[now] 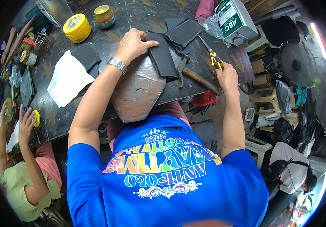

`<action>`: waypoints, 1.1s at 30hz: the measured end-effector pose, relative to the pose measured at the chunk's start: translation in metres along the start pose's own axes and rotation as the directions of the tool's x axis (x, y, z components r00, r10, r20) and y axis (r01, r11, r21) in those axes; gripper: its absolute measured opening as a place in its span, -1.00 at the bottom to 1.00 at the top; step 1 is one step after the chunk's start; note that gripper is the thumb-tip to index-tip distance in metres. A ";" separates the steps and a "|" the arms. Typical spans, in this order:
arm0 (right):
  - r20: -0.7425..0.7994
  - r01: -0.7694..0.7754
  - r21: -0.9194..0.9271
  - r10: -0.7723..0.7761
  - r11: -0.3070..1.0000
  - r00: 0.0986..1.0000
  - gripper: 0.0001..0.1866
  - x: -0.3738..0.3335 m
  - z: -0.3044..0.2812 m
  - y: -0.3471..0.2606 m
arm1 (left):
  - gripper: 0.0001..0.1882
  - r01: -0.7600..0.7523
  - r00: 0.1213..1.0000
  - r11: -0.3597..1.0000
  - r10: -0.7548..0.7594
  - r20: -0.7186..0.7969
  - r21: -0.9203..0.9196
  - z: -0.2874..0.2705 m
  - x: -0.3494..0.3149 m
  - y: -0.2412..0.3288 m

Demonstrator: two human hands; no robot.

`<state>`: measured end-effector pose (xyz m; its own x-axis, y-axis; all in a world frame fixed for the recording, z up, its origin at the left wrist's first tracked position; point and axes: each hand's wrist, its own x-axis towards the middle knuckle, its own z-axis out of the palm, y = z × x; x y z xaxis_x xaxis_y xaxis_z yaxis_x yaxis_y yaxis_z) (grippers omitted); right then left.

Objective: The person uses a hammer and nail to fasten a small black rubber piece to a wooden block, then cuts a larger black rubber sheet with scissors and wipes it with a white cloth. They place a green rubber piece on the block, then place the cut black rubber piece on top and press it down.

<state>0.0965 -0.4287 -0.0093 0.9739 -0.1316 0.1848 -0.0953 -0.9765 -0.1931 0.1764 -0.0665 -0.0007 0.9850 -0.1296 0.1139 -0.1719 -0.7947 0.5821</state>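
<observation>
1. Now yellow-and-black-handled scissors are gripped in the right hand, fingers curled, beside a wooden-handled hammer.
2. A black rectangular piece, partly on the brown tapered board, is overlapped by the left hand, fingers half-open; any hold can't be told.

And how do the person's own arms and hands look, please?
Short blue sleeves and bare forearms. The left hand is ungloved, with a silver-coloured metal band around the wrist; the right hand is ungloved too, its wrist bare.
</observation>
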 end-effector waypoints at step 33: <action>0.551 -0.616 0.786 -0.506 0.049 0.663 -0.61 -0.079 -0.019 -0.087 | -0.45 0.011 0.982 0.423 0.168 0.090 -0.906 -0.031 -0.048 0.020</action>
<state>0.0237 -0.3362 0.0117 0.8076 0.5012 -0.3106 -0.4426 0.1673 -0.8809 0.1253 -0.0580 0.0309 0.9395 -0.3139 0.1371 -0.0759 0.1994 0.9770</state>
